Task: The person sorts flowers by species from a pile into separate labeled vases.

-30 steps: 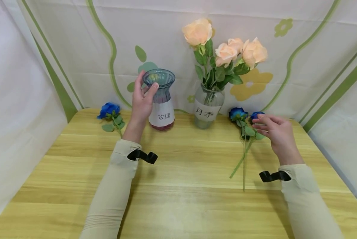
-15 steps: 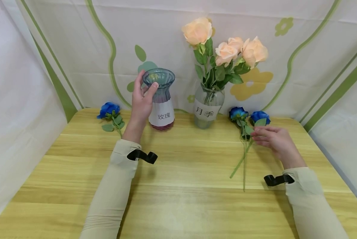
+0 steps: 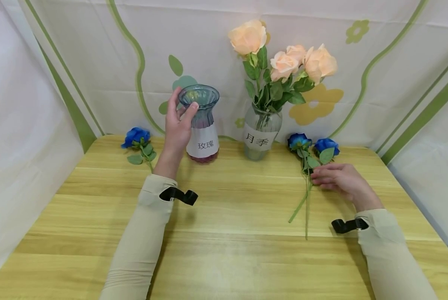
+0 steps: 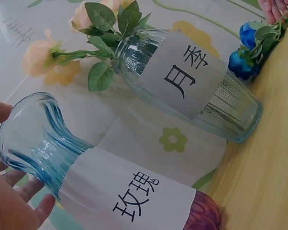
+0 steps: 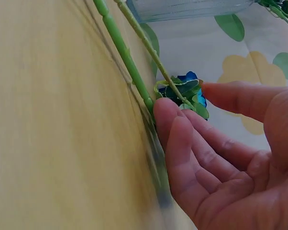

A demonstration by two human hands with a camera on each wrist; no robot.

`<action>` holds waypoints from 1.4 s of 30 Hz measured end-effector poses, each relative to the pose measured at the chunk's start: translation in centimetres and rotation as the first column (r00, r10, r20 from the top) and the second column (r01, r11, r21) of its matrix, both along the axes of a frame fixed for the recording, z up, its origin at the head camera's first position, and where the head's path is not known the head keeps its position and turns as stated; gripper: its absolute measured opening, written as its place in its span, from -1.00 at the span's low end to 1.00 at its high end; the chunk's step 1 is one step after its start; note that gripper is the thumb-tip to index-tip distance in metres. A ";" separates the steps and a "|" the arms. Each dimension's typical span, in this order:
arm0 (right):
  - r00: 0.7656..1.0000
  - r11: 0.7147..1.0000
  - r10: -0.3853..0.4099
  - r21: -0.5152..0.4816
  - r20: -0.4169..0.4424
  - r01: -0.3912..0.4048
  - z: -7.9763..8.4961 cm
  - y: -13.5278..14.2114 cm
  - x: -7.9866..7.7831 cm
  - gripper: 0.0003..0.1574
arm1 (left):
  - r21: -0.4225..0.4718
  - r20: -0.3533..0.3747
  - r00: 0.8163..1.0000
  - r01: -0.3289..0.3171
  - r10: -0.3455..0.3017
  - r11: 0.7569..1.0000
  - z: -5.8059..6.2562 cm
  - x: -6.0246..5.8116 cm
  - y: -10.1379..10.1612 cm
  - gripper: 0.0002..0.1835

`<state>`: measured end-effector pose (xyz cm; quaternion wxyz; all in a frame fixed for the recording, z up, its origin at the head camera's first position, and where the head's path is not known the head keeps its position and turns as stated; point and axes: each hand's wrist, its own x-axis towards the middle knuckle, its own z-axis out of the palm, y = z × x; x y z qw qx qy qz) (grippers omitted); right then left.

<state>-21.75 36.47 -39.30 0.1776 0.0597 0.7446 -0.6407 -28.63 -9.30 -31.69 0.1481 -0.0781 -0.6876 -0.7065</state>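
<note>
My left hand (image 3: 178, 129) grips a blue-to-purple glass vase (image 3: 204, 118) around its flared neck, thumb in front. The vase stands upright on the table and bears a white paper label. On the right, two blue roses (image 3: 326, 146) lie with their green stems crossing. My right hand (image 3: 341, 183) is beside those stems. In the right wrist view its fingertips (image 5: 168, 110) are right at the thicker green stem (image 5: 127, 62), and the thumb stands apart from the fingers. A third blue rose (image 3: 135, 137) lies left of the vase, its stem partly hidden by my left arm.
A clear glass vase (image 3: 254, 155) with its own white label stands between the purple-based vase and the right-hand roses, holding several peach roses (image 3: 284, 66). Behind the wooden table (image 3: 224, 258) hangs a patterned white cloth (image 3: 115, 83).
My right hand has moved down from the rightmost blue rose's head to its stem, uncovering the bloom. My left hand keeps its grip on the vase.
</note>
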 end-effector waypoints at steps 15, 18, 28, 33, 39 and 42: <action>1.000 0.983 0.001 0.186 0.021 -0.005 -0.2 -0.8 -0.4 -0.21 | -0.003 0.000 1.000 -0.009 0.009 1.000 0.1 -0.1 -0.1 -0.25; 1.000 0.966 0.016 0.256 0.010 -0.018 -0.2 -1.0 -0.5 -0.17 | 0.000 -0.005 1.000 -0.009 0.009 1.000 0.0 -0.1 -0.1 -0.25; 1.000 0.943 0.011 0.332 0.009 -0.013 -0.6 -1.2 -0.8 -0.22 | -0.003 -0.009 1.000 -0.003 0.002 1.000 0.0 -0.1 -0.1 -0.23; 1.000 0.932 0.006 0.362 -0.004 -0.004 -0.4 -1.7 -0.6 -0.25 | -0.006 -0.011 1.000 -0.004 0.004 1.000 0.1 -0.1 -0.1 -0.23; 1.000 0.920 -0.003 0.391 -0.001 0.003 -0.6 -2.0 -0.6 -0.24 | -0.001 -0.009 1.000 -0.002 0.002 1.000 0.0 -0.1 0.0 -0.24; 1.000 0.915 -0.011 0.403 0.006 0.008 -0.7 -2.0 -0.6 -0.23 | -0.001 -0.004 1.000 0.001 -0.001 1.000 -0.1 -0.2 0.0 -0.24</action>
